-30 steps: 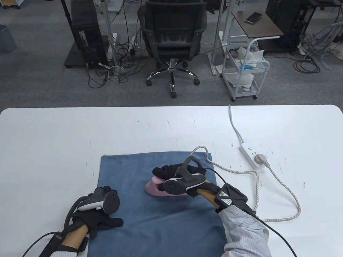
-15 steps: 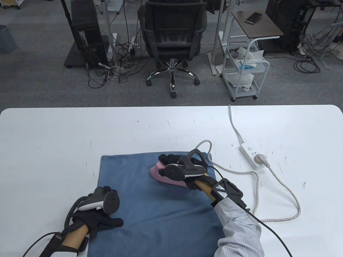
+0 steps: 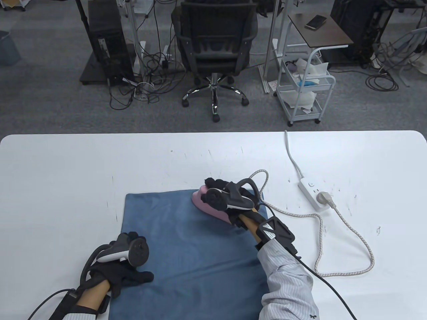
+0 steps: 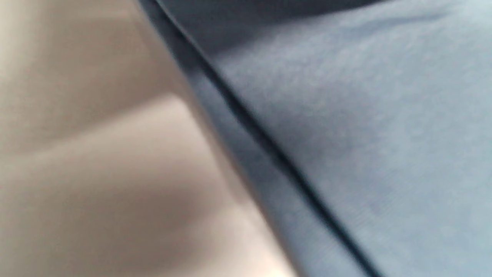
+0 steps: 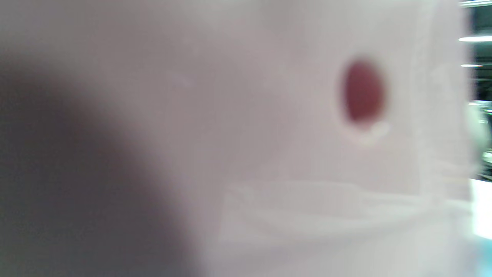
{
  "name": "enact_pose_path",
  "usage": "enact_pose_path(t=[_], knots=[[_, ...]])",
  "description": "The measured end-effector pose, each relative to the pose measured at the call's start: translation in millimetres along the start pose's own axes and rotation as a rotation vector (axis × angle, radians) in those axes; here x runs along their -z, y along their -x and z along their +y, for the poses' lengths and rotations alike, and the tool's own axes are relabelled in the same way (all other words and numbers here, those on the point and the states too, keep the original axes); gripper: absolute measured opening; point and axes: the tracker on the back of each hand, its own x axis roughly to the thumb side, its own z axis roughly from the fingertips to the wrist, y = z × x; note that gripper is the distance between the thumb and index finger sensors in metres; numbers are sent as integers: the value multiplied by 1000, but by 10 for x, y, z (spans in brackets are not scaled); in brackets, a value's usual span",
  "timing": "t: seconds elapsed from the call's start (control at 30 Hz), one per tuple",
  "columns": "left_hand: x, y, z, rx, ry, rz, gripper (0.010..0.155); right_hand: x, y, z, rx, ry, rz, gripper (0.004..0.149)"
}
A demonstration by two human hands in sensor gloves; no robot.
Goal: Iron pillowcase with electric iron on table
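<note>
A blue pillowcase (image 3: 186,246) lies flat on the white table (image 3: 66,173), near the front edge. My right hand (image 3: 220,191) grips the handle of a pink electric iron (image 3: 208,206) that rests on the pillowcase's far right corner. My left hand (image 3: 128,275) rests flat on the pillowcase's near left edge, fingers spread on the cloth. The left wrist view shows the pillowcase's seamed edge (image 4: 346,127) on the table up close. The right wrist view is filled by the blurred pink iron body (image 5: 307,154) with a red spot on it.
The iron's braided cord (image 3: 337,240) loops over the table's right side to a white power strip (image 3: 315,193), whose own cable runs off the far edge. An office chair (image 3: 215,50) and a white cart (image 3: 305,90) stand beyond the table.
My right hand has slid the iron away from me and slightly right, from the pillowcase's middle to its far right corner. My left hand has stayed in place.
</note>
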Motion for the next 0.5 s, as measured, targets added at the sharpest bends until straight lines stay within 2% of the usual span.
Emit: enact_pose_path(t=[0.1,0.17,0.27,0.33,0.4,0.5], knots=[[0,1,-1,-1,1,0,113,54,162,-31,-54,-45,62,66],[0,1,-2,-2,1,-1,113,58,170,-181,-133,-79,53,66],[2,2,-3,-2,0,-5,113,-10,50,-569,-293,-52,-48,66],[3,3,-4,-4,-1,-6,113,-94,-97,-862,-278,-4,-98,66],[3,4,-5,-4,-3,-7,113,-160,-238,-1038,-226,37,-158,66],[0,6,-9,-7,-5,-6,113,-253,-527,-1091,-86,79,-289,66]])
